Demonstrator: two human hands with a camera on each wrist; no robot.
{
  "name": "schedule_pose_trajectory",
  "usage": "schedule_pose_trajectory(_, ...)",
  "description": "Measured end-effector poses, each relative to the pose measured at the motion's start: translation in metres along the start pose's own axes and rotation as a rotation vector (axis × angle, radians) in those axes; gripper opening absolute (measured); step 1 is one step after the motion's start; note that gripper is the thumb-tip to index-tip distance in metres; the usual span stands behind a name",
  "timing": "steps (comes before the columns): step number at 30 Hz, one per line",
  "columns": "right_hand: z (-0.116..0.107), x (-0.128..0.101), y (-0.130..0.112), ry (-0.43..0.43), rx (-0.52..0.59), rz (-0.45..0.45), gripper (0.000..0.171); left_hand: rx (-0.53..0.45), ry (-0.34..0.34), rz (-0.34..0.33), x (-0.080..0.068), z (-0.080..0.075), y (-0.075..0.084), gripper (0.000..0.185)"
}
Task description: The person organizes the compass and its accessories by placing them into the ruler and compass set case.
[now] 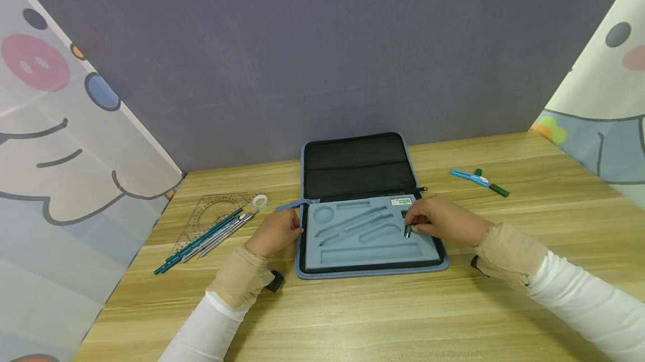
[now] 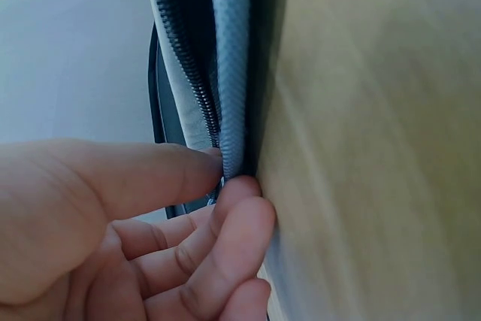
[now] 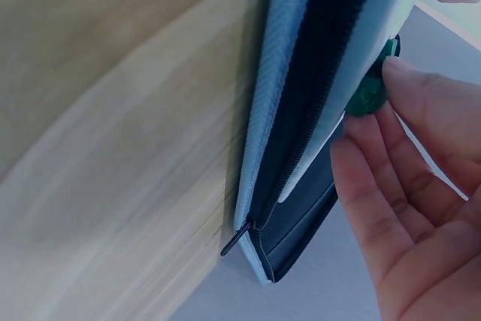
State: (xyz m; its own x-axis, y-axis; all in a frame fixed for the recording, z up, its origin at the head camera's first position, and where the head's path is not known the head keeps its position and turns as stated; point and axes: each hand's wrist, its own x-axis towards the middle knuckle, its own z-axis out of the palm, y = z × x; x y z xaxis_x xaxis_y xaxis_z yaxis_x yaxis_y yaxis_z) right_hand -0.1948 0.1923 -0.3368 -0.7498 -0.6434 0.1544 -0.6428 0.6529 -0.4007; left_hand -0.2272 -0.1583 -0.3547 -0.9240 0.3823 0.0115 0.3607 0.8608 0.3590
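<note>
From the head view, my right hand [image 1: 443, 222] pinches a small green piece [image 1: 407, 230] over the right end of the open case [image 1: 370, 264], while my left hand [image 1: 276, 231] grips the case's left edge. At my left wrist, thumb and curled fingers [image 2: 233, 223] clamp the case's blue zippered rim [image 2: 229, 73]. At my right wrist, my fingertips [image 3: 409, 88] hold the green piece [image 3: 368, 95] against the case's edge [image 3: 278, 110].

Wooden table [image 1: 504, 317]: open case [image 1: 363, 183], protractor [image 1: 216, 211], pencils [image 1: 201, 239], cutter [image 1: 471, 177].
</note>
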Motion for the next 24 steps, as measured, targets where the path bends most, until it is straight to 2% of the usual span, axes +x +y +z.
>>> schedule_pose_trajectory(24, 0.0042, 0.0006, 0.0022, 0.023, -0.034, -0.032, 0.016, 0.006, -0.002, -0.003, 0.0016, 0.0003, -0.0013, 0.013)
